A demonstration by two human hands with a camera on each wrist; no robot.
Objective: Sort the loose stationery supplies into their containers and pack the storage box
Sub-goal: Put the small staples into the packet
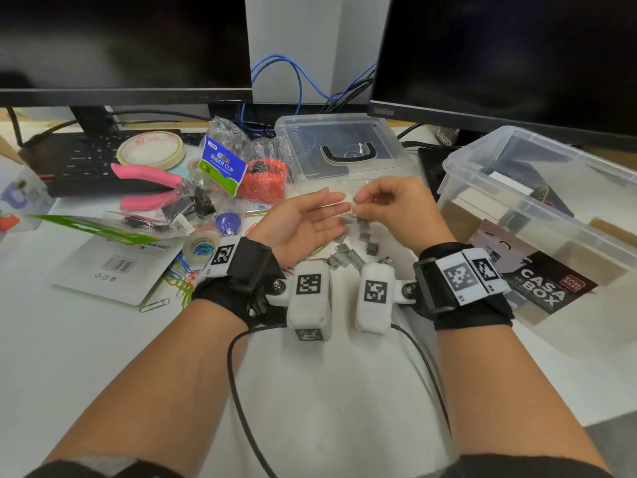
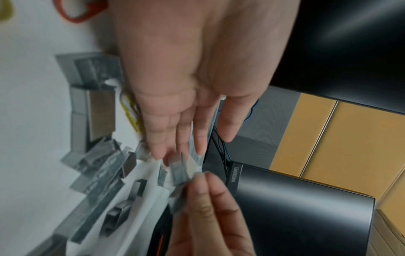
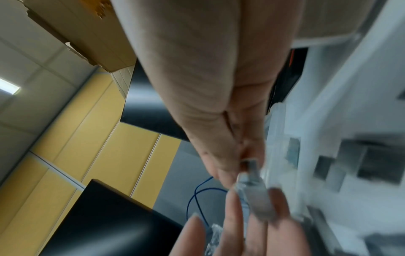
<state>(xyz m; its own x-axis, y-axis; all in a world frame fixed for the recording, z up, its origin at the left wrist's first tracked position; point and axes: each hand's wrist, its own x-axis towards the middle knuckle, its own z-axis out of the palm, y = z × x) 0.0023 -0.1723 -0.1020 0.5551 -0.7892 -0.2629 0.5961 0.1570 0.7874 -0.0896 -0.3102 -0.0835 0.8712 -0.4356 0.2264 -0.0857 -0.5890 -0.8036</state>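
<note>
To the left of my grip the desk (image 1: 86, 339) carries a roll of tape (image 1: 150, 149), pink-handled pliers (image 1: 148, 184), a bag labelled BINDER CLIP (image 1: 222, 165) and loose coloured paper clips (image 1: 182, 277).

My left hand (image 1: 303, 224) is held palm up with fingers straight and relaxed. It grips nothing. I judge it is serving as a catching tray.

Directly below and between my hands lie the staple strips (image 1: 348, 248), scattered on the desk, some whole, some broken into short blocks.

My right hand (image 1: 389, 205) is closed in a pinch. Thumb and fingertips (image 2: 210, 180) hold one short staple strip (image 2: 178, 168) at the tips of my left fingers. What looks like a clear film or bag sits there too; blur prevents confirmation.

Handling judgement: the strips are light, rigid and smooth metal, glued and brittle. They will snap if bent. Hold them by the long flat sides, clear of the pointed legs.

Behind my grip rests a clear lid with a black handle (image 1: 344, 150). To the right stands the open storage box (image 1: 537, 201), partly filled.
</note>
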